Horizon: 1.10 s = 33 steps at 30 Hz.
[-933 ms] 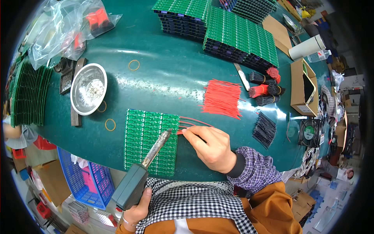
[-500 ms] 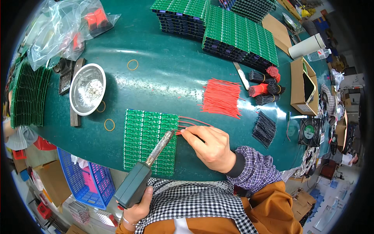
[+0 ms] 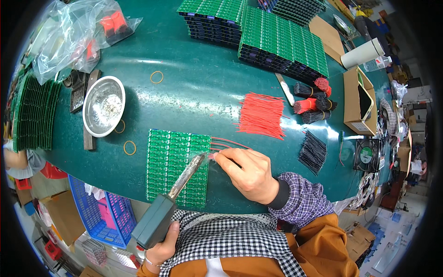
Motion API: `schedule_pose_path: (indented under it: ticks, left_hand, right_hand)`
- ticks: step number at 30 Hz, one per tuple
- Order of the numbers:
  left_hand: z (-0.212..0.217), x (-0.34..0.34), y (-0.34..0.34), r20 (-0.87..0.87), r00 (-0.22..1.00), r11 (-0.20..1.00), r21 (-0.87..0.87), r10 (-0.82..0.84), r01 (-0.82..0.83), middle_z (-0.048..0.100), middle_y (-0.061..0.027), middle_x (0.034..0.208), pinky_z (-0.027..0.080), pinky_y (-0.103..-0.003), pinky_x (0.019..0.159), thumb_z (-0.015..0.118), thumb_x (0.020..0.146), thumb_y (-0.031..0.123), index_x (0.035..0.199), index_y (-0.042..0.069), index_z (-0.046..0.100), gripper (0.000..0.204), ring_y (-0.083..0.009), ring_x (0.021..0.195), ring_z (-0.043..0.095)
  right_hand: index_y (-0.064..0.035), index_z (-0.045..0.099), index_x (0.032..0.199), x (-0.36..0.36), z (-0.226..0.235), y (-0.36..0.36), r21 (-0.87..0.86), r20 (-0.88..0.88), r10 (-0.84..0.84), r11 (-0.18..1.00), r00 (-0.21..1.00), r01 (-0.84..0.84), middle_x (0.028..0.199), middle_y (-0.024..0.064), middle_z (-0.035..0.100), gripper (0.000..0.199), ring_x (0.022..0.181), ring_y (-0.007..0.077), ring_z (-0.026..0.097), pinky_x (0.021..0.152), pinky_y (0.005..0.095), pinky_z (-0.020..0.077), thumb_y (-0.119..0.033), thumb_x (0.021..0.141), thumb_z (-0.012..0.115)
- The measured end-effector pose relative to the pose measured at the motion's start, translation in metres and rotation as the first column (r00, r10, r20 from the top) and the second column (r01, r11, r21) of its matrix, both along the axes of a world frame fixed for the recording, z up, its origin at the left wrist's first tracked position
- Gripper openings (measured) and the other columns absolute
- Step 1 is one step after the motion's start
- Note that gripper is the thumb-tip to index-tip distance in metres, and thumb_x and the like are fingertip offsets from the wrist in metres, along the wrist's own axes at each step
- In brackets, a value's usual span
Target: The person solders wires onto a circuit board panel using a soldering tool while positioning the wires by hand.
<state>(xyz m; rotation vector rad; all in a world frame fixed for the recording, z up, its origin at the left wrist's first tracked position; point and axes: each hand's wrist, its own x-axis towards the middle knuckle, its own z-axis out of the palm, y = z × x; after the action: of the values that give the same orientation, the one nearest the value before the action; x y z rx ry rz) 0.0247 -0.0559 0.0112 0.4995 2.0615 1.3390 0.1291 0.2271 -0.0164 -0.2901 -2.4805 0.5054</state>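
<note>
A green panel of small circuit boards lies flat on the table before me. Several red wires stick out from its upper right edge. My left hand is closed round the dark green handle of a soldering iron. The iron's tip sits at the panel's right edge, close to my right fingertips. My right hand pinches a red wire against that edge; its far end is hidden under the hand. Beyond that hand lie a spread of loose red wires and a smaller pile of black wires.
Stacked circuit panels stand at the back, with bundled wires and a knife-like blade nearby. A white metal bowl is at left, beside upright panels. A small fan and cardboard box occupy the right.
The soldering iron has shifted slightly left and down in my left hand, its tip still near the panel's edge. My right hand stays nearly in place.
</note>
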Motion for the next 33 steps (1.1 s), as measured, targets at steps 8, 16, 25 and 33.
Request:
schedule_pose_path:
  ticks: [8,16,25,33]
  left_hand:
    - [-0.004,0.0,-0.006,-0.127,0.988,0.996,0.011,-0.091,0.093,0.072,-0.0131,0.105,0.053,-0.031,0.068,0.076,0.092,0.0,0.119,-0.007,0.068,0.03,-0.0182,0.079,0.067]
    - [0.001,0.003,-0.006,0.033,0.999,1.0,-0.022,-0.005,0.006,0.076,-0.0142,0.103,0.057,-0.033,0.077,0.079,0.093,0.007,0.112,-0.006,0.074,0.023,-0.0242,0.086,0.073]
    - [0.001,0.007,-0.008,0.036,0.999,0.999,0.018,0.033,-0.034,0.077,-0.0137,0.105,0.057,-0.033,0.077,0.078,0.094,0.006,0.112,-0.006,0.074,0.022,-0.0226,0.089,0.074]
    - [0.003,0.005,-0.004,0.026,0.999,1.0,-0.003,0.02,-0.02,0.076,-0.0116,0.096,0.056,-0.033,0.072,0.079,0.094,0.006,0.106,-0.005,0.075,0.017,-0.0219,0.081,0.071]
  right_hand:
    - [0.0002,0.076,0.097,0.0,-0.001,-0.001,0.001,0.001,-0.01,1.0,1.0,0.01,0.09,0.0082,0.072,0.024,0.075,0.0208,0.073,0.062,0.0315,0.0589,0.002,0.073,0.077]
    - [0.0001,0.076,0.096,0.0,-0.003,-0.001,0.014,-0.008,-0.016,1.0,1.0,0.016,0.09,0.008,0.072,0.023,0.074,0.0209,0.072,0.062,0.0321,0.0587,0.001,0.074,0.078]
    - [-0.001,0.076,0.096,-0.001,0.003,-0.002,0.057,-0.077,-0.006,0.998,0.997,0.01,0.089,0.0066,0.072,0.023,0.075,0.0209,0.07,0.065,0.0328,0.0549,0.0,0.073,0.078]
    - [-0.0016,0.076,0.098,0.003,-0.001,-0.006,0.041,-0.039,0.001,0.999,0.999,0.001,0.088,0.0051,0.071,0.026,0.072,0.0196,0.069,0.063,0.0325,0.0537,0.002,0.072,0.077]
